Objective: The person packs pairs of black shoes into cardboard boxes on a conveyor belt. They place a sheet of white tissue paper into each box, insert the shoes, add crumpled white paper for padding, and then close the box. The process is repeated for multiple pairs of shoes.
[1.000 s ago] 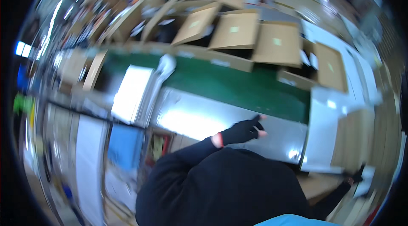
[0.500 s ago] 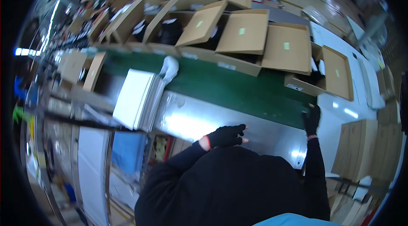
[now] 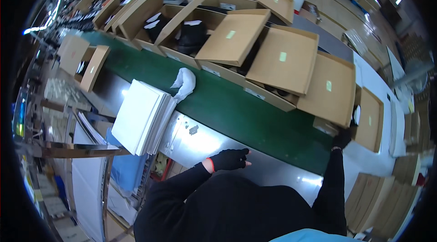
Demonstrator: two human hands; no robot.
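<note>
My left hand (image 3: 230, 159), in a black fingerless glove with a red cuff, hovers over the metal ledge (image 3: 268, 165) in front of me. Its thumb and forefinger are apart, with nothing between them. On the right, my right hand (image 3: 341, 139), also black-gloved, is at the near corner of an open cardboard shoe box (image 3: 326, 126). Its fingers merge with the dark box edge, so their grip is unclear. White paper (image 3: 357, 115) and something black show inside that box, beside its raised lid (image 3: 369, 121).
Several open shoe boxes with tilted lids (image 3: 282, 57) line the far side of the green conveyor belt (image 3: 227, 101). Left of me are a stack of white sheets (image 3: 139, 117) and a crumpled white wrap (image 3: 185, 83). Brown cartons (image 3: 368, 196) stand at lower right.
My right hand has reached forward from the belt's edge to the corner of the rightmost box. My left hand stays over the ledge. The whole view has turned somewhat.
</note>
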